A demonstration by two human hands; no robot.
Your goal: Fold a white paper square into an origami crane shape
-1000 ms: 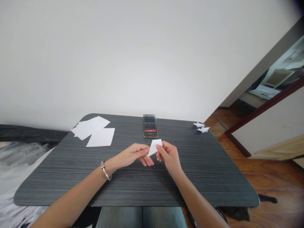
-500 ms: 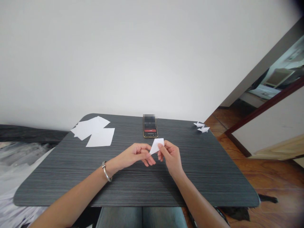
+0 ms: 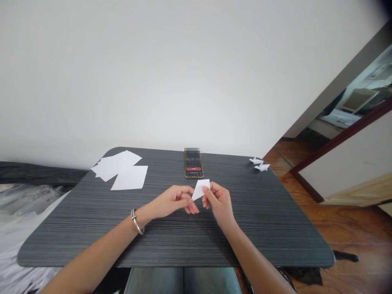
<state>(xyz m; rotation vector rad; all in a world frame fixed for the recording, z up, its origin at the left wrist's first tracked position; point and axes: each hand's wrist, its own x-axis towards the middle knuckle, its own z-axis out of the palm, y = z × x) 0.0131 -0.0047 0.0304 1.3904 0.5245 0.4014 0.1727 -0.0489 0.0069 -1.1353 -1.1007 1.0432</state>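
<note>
A small piece of folded white paper (image 3: 200, 188), roughly kite-shaped, is held up above the dark table between both hands. My right hand (image 3: 218, 198) pinches its right side, thumb on the near face. At the paper's lower-left tip, my left hand (image 3: 177, 200) has its thumb and fingers closed on the point. Behind the paper, the far fingers of both hands are partly hidden. Just beyond my hands lies a phone (image 3: 193, 165) with a lit screen.
Several loose white sheets (image 3: 130, 175) overlap at the table's back left. Small folded paper figures (image 3: 261, 167) stand near the back right corner. The dark wood-grain table (image 3: 171, 245) meets a white wall (image 3: 183, 81) behind.
Both hands and the folded paper have shifted very slightly left. The grip on the paper looks the same.
</note>
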